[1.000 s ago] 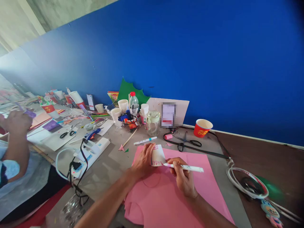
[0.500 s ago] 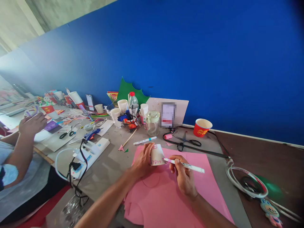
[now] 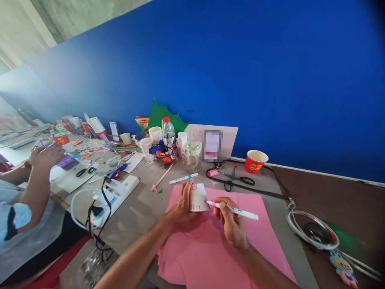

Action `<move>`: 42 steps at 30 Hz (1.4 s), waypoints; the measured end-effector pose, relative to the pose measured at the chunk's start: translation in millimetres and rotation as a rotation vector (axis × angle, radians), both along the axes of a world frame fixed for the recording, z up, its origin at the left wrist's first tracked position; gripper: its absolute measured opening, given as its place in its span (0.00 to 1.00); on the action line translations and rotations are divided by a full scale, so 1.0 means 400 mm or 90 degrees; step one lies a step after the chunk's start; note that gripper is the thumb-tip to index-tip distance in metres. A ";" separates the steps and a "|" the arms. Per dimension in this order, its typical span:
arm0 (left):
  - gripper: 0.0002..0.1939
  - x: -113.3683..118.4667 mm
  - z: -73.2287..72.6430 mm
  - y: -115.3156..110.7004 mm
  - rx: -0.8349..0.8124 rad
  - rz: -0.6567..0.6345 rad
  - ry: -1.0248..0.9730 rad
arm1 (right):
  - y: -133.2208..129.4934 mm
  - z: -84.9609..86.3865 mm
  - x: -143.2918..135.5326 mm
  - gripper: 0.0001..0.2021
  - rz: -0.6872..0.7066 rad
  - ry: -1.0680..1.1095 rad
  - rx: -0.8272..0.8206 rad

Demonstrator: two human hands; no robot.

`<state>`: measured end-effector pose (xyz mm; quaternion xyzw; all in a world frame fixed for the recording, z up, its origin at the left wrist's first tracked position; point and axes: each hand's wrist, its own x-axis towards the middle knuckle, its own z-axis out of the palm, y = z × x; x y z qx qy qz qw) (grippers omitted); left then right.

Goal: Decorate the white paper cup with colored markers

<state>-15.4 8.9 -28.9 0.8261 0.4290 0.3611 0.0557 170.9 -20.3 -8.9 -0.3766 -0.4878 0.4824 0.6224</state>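
Note:
A white paper cup [image 3: 198,197] with pink marks along its lower edge and a pink drawing near its top rests over pink sheets [image 3: 210,257]. My left hand [image 3: 181,206] grips the cup from its left side. Between the fingers of my right hand [image 3: 231,224] is a white acrylic marker [image 3: 240,212], its pink tip pointing left at the cup's right side. Whether the tip touches the cup cannot be made out. Behind the cup lies another marker [image 3: 183,178] with a blue band.
Black scissors [image 3: 240,180], a strap and a red cup [image 3: 256,161] are at the back right. Jar [image 3: 193,156], bottle and cups stand behind. At left are a power strip [image 3: 116,200], a glue gun [image 3: 117,171] and another person's hands [image 3: 48,154].
The cup has turned slightly in my left hand, so its pink marks sit further left. The other person's hands have moved a little to the right.

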 end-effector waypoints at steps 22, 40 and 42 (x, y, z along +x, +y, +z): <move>0.33 0.033 0.026 -0.003 0.058 0.066 -0.042 | -0.012 -0.010 0.013 0.17 0.045 -0.097 0.034; 0.32 0.029 0.012 0.008 0.086 0.052 -0.037 | -0.009 -0.023 0.009 0.16 0.044 -0.090 0.012; 0.32 0.028 0.011 0.008 0.081 0.055 -0.032 | -0.009 -0.022 0.009 0.16 0.045 -0.091 0.014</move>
